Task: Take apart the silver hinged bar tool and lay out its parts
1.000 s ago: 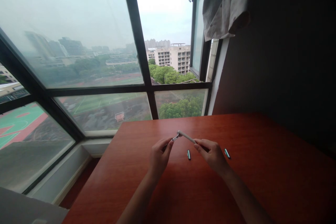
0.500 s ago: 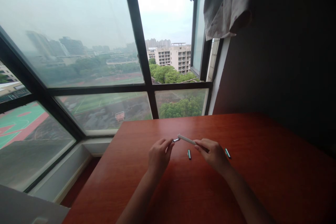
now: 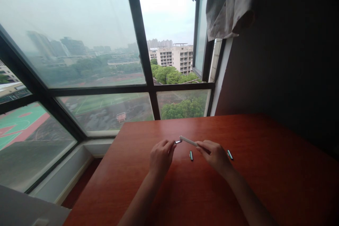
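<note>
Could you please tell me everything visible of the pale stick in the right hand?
The pale stick is slim and straight; its material is unclear. The right hand grips its near end, hiding that part. It slants above the table toward the left hand, its far end beside the metal piece; whether they touch is unclear.

Perhaps a home (upper floor): table (image 3: pixel 265 169), windows (image 3: pixel 92 24), hanging cloth (image 3: pixel 224 14).

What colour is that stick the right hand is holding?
The stick looks pale grey; it shows best in the head view, the only one here.
</note>
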Demonstrator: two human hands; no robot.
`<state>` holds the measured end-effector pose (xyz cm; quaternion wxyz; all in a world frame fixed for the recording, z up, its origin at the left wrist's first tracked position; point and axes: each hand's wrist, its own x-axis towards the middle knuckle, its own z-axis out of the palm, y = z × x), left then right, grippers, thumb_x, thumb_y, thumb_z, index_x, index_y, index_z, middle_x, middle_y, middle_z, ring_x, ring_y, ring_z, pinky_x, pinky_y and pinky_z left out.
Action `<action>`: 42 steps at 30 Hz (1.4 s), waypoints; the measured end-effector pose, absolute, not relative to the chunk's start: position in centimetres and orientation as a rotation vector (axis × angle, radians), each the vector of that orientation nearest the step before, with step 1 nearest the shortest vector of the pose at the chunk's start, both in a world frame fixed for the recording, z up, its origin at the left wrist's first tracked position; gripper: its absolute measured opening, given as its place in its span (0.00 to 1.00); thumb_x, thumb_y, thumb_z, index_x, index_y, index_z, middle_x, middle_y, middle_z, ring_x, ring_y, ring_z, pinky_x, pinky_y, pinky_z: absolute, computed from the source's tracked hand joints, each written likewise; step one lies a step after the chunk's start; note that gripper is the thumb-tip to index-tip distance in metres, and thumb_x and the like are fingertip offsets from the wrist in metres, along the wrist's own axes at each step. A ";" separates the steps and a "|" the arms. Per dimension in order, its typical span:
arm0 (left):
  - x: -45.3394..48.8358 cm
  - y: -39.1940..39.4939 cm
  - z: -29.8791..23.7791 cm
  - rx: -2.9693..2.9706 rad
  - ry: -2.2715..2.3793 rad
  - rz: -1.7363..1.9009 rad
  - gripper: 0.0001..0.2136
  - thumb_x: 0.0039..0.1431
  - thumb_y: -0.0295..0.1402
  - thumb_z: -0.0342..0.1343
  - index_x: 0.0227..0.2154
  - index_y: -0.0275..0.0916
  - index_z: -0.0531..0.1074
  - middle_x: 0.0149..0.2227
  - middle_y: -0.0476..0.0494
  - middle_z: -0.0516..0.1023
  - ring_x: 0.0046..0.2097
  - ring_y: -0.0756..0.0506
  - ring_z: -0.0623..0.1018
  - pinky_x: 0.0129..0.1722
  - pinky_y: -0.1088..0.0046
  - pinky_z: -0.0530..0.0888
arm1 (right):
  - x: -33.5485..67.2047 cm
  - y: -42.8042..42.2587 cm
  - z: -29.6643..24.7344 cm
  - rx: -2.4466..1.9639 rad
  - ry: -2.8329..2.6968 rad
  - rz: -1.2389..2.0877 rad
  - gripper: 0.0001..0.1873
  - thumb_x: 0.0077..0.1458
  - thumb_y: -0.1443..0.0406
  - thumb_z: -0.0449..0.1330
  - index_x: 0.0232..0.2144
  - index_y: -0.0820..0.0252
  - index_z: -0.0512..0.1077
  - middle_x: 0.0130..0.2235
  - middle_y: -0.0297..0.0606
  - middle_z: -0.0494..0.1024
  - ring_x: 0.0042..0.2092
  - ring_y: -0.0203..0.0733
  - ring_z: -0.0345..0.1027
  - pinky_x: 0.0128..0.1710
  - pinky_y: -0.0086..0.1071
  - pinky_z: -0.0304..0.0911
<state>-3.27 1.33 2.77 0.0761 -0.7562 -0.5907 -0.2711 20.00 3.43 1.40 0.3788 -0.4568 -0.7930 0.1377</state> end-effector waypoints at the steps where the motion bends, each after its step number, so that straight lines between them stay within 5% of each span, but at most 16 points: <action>1: -3.3 1.3 2.8 -2.261 -1.775 -0.809 0.09 0.63 0.35 0.49 0.39 0.43 0.74 0.31 0.46 0.75 0.32 0.46 0.72 0.30 0.73 0.59 | 20.0 3.4 1.4 -1.164 -2.043 0.356 0.13 0.59 0.60 0.54 0.40 0.55 0.77 0.30 0.39 0.78 0.30 0.41 0.71 0.32 0.30 0.63; 42: -3.0 1.2 2.8 -2.277 -1.723 -0.805 0.09 0.63 0.36 0.48 0.39 0.44 0.74 0.31 0.46 0.75 0.33 0.46 0.72 0.32 0.73 0.61 | 20.0 3.4 1.2 -1.237 -1.986 0.300 0.12 0.58 0.61 0.54 0.39 0.54 0.77 0.34 0.39 0.79 0.34 0.43 0.73 0.37 0.31 0.65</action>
